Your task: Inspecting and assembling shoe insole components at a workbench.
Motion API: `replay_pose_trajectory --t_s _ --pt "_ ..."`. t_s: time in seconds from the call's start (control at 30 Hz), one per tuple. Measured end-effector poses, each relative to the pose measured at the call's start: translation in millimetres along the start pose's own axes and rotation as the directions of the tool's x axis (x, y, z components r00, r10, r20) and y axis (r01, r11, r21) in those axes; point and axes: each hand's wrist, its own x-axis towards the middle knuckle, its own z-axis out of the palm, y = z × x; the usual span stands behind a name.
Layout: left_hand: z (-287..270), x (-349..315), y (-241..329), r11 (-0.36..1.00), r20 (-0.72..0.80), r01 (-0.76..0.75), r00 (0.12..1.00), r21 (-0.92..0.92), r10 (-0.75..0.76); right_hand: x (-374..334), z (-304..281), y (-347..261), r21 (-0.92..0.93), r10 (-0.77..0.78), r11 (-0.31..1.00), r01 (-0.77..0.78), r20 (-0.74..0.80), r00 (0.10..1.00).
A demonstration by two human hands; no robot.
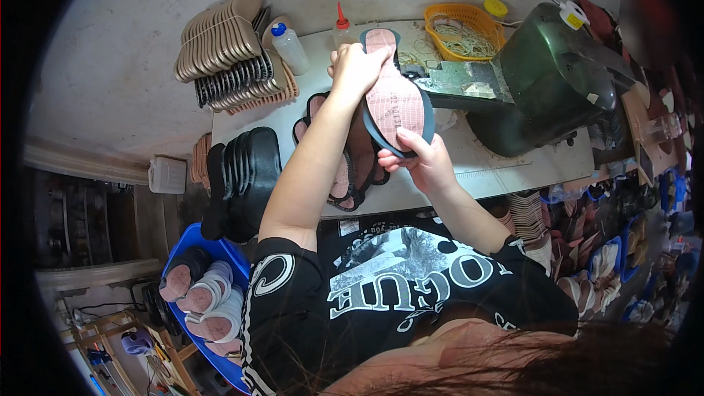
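A shoe sole (396, 99) with a pinkish, grid-marked face and a dark blue-grey edge is held up over the table, toe end toward me. My left hand (356, 71) is closed around its narrow far end, thumb on the pink face. At the wide near end, my right hand (422, 159) pinches the rim, with the thumb on top and fingers beneath. Just right of the sole is the flat arm (466, 81) of a green machine (554, 73). Several pink-faced soles with dark edges (341, 180) lie on the table, partly hidden by my left forearm.
Bundled beige soles (224, 33) are stacked back left, near a blue-capped bottle (290, 51) and a red-nozzled bottle (342, 29). An orange basket (455, 13) holds pale bands. Black soles (249, 172) stand left, above a blue bin (192, 238) of soles. A white table (506, 176) lies beneath.
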Motion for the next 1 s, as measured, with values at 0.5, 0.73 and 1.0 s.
replay_pose_trajectory --t_s 0.5,0.73,1.0 --pt "-34 62 -11 0.866 0.769 -0.316 0.406 -0.389 0.494 42 21 -12 0.117 -0.069 0.99 0.081 -0.1 0.993" --pt "-47 70 3 0.9 0.849 -0.408 0.413 -0.151 0.33 43 26 -24 0.145 -0.037 0.988 0.05 -0.091 0.995" --pt "-54 54 -12 0.95 0.825 -0.269 0.491 -0.161 0.279 43 20 -37 0.103 -0.007 0.995 0.015 -0.07 0.998"
